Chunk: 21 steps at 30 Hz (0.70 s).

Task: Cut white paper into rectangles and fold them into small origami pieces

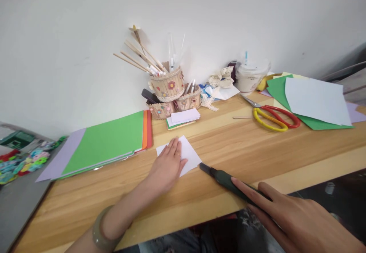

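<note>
I see wide wooden table [225, 140], its front edge slanting beneath both arms, with bare wood between the sheet and the scissors [264, 107]. The coloured paper stack [105, 140] bounds the left. The right hand [297, 215], wrist cut off by the frame, grips the knife [225, 178], index finger along the handle, whose rear end I can't see. The left hand [167, 169] presses flat, hiding part of the pale sheet [189, 154] mid-table; the blade tip is at its right corner, contact unclear. Behind, print on the cup [247, 84] is too small for me to read.
</note>
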Available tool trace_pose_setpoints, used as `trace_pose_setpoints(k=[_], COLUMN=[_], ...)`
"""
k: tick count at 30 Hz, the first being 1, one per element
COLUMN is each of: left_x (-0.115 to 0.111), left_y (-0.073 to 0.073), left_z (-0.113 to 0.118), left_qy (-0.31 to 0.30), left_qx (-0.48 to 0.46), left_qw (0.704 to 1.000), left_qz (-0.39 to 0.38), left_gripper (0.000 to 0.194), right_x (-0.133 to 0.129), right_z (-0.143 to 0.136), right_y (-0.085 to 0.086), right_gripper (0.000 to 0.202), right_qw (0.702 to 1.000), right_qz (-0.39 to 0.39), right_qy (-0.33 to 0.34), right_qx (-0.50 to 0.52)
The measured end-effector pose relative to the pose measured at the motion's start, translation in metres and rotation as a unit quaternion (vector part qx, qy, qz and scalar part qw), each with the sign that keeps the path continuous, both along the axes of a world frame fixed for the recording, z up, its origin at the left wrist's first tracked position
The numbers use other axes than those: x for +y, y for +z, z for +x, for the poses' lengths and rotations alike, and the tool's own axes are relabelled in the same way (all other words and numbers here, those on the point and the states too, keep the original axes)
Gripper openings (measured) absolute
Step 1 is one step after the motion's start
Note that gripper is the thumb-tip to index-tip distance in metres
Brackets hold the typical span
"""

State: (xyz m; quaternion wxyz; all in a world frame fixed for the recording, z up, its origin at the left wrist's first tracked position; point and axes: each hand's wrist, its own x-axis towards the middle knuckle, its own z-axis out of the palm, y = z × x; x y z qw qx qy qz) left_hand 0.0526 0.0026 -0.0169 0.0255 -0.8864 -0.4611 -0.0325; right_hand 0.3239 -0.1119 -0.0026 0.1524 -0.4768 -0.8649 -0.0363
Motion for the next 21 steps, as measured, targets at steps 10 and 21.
trace_pose_setpoints(k=[10, 21], left_x=[0.001, 0.003], left_y=[-0.004, -0.010], left_z=[0.004, 0.004], left_qy=[0.010, 0.016], left_qx=[0.058, 0.042], left_qw=[0.998, 0.999], left_qz=[-0.005, -0.005], left_gripper=[0.053, 0.052], right_x=[0.007, 0.002], right_z=[-0.002, 0.012], right_y=[0.002, -0.012], right_gripper=[0.043, 0.051], right_qw=[1.000, 0.999], right_qz=[-0.008, 0.000], right_qy=[0.006, -0.035], right_qx=[-0.005, -0.030])
